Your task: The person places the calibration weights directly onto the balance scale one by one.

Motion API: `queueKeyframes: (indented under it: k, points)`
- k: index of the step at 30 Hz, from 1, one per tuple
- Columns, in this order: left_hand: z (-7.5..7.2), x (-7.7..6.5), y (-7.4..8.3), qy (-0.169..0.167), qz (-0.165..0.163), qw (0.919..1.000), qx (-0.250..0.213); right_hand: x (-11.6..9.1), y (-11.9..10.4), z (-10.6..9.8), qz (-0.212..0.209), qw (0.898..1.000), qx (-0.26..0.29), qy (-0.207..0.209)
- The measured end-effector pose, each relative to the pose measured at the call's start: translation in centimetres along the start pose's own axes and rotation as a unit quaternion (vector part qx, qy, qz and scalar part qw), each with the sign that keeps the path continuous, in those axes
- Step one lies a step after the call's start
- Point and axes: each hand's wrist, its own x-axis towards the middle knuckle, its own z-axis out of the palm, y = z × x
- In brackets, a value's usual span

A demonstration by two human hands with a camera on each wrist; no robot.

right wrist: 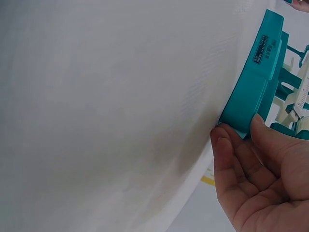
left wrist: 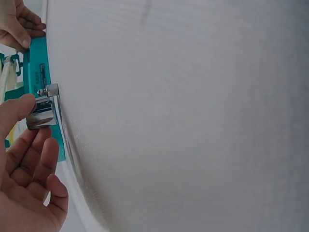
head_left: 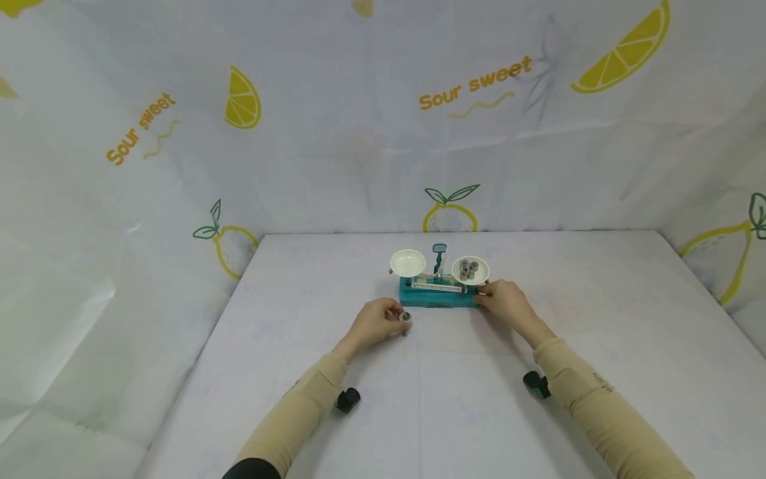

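A balance scale with a teal base (head_left: 439, 298) and two white pans stands in front of me. Several small metal weights (head_left: 469, 269) lie in the right pan, while the left pan (head_left: 408, 263) bears nothing. In front of the base's left end, my left hand (head_left: 376, 320) pinches a shiny metal weight (left wrist: 42, 115) between thumb and fingers. A smaller metal piece (left wrist: 52, 89) shows right beside that weight. With thumb and curled fingers, my right hand (head_left: 505, 301) grips the right end of the teal base, seen closely in the right wrist view (right wrist: 256, 82).
The scale stands on a white-covered table (head_left: 467, 399). Behind and beside it hangs a white sheet (head_left: 335, 153) printed with lemons and lettering. Black wrist-camera mounts (head_left: 348, 400) stick out inward from both sleeves, low over the table.
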Motion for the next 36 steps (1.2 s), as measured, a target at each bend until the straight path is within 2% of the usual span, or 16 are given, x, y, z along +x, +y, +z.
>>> queueKeyframes:
  k: [9, 14, 20, 29, 36]
  points:
    - [-0.8, -0.5, 1.2, 0.055, 0.025, 0.9976, 0.034, -0.1, 0.2, -0.1, -0.011, 1.0, -0.005, 0.015]
    - [-1.5, -0.6, 2.1, 0.095, 0.052, 0.9922, 0.062, -0.1, 0.1, -0.1, -0.011, 1.0, -0.003, 0.011]
    - [-2.3, -0.6, 3.2, 0.139, 0.074, 0.9848, 0.073, -0.1, 0.0, -0.2, -0.004, 1.0, -0.001, 0.006]
    - [-4.0, 0.2, 5.2, 0.184, 0.103, 0.9745, 0.077, 0.0, 0.0, -0.1, -0.002, 1.0, 0.003, 0.004]
    - [-5.3, 1.5, 6.3, 0.205, 0.093, 0.9712, 0.079, -0.1, 0.0, -0.1, -0.005, 1.0, 0.006, 0.002]
